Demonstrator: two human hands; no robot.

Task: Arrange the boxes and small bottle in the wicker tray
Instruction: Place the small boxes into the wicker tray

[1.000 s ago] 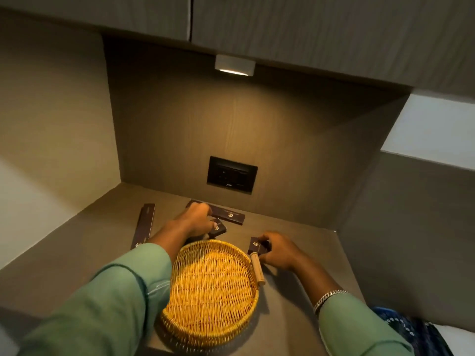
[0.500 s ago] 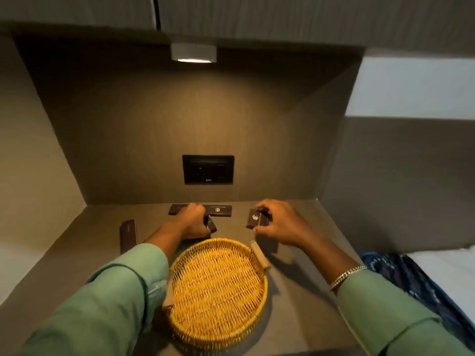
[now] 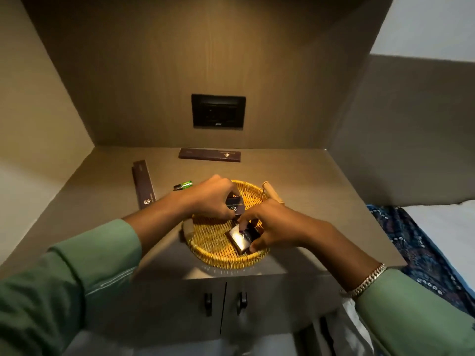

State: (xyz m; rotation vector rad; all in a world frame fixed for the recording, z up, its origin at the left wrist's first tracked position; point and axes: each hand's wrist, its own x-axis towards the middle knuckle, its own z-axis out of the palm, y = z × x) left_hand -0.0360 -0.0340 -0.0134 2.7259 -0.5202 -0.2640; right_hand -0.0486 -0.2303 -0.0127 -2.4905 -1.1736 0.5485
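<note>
A round yellow wicker tray with a wooden handle sits near the counter's front edge. Over its far half, my left hand grips a small dark box with a gold logo. My right hand holds a second small dark box, tilted and low inside the tray; I cannot tell whether it touches the weave. Two long dark boxes lie on the counter, one to the left and one at the back. A small green bottle lies on its side left of the tray.
The counter sits in a recessed niche with walls at the left, back and right, and a black socket panel on the back wall. Cabinet doors with dark handles are below the front edge. A bed with patterned blue cloth is at the right.
Both hands lifted their small boxes off the counter behind the tray and brought them over and into it. The green bottle, earlier hidden, now shows. The camera view has tilted downward.
</note>
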